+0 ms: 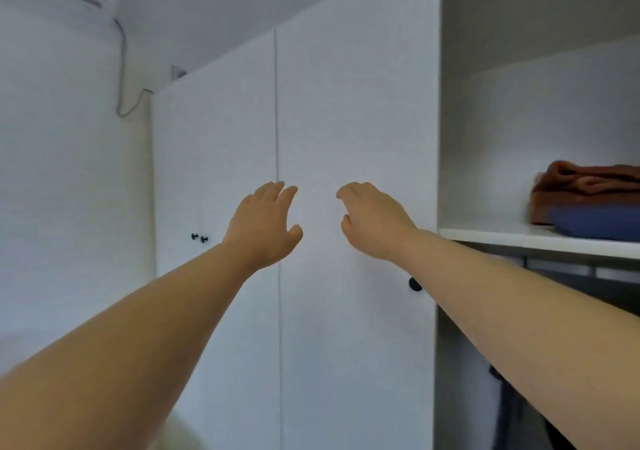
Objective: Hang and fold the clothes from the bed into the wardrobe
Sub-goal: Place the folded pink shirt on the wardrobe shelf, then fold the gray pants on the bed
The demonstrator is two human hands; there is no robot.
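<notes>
While holding nothing, the left grip (266,221) and right grip (372,221) are hovering wide open, fingers loose, before the shut wardrobe door (346,103). Right of the right grip, folded clothes (585,183) are lying on the shelf (519,236), rust over blue: likely soft, light, floppy, best lifted from beneath the stack.
</notes>
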